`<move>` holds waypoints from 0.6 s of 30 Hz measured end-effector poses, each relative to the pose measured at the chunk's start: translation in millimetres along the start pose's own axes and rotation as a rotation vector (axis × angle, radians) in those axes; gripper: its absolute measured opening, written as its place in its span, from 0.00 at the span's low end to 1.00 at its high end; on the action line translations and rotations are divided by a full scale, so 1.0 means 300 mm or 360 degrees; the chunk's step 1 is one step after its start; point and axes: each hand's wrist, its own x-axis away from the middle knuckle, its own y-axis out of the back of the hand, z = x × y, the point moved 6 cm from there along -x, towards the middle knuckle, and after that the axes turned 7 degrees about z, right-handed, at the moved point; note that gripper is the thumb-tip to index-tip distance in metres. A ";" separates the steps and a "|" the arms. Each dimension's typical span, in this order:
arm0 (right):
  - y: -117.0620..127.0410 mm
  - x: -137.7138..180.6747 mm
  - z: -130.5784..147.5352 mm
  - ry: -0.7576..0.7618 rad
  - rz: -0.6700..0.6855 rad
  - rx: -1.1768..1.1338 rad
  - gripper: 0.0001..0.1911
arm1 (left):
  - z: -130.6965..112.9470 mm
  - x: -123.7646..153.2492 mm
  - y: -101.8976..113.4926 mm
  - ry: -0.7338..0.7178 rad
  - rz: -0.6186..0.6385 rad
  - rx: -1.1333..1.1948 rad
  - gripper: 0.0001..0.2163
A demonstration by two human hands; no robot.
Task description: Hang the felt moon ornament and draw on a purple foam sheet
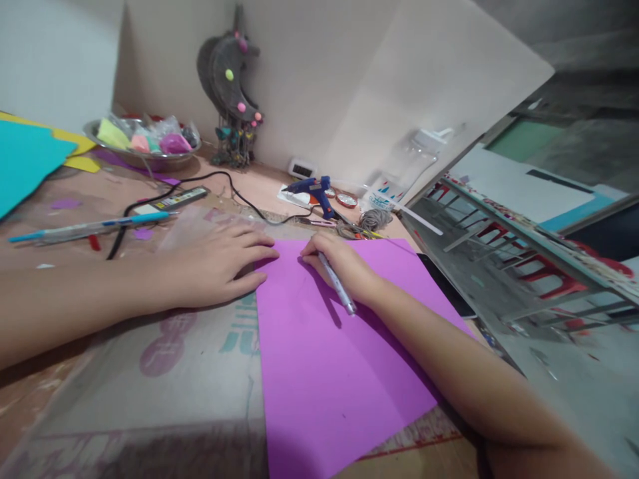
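A purple sheet of paper (319, 386) lies on the table in front of me, over a printed plastic bag (200, 372). My right hand (342, 263) rests on the upper part of the sheet, its fingers closed around a grey pen (337, 285). The pen's tip is hidden behind the fingers; its back end slants down toward me. My left hand (227, 263) lies flat with fingers spread, mostly on the bag. Its fingertips reach the sheet's upper left edge.
Behind the sheet are a blue glue gun (315, 193), a ball of grey yarn (375, 219) and a clear jug (424, 153). Further left stand a moon-shaped decoration (219, 73) and a metal bowl (164, 159) of bagged clay. A blue pen (90, 229) and black cord (229, 179) lie leftward.
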 end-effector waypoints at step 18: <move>0.009 -0.001 0.005 -0.0577 0.0114 -0.1682 0.36 | 0.000 0.004 -0.004 0.0006 0.0015 -0.0024 0.23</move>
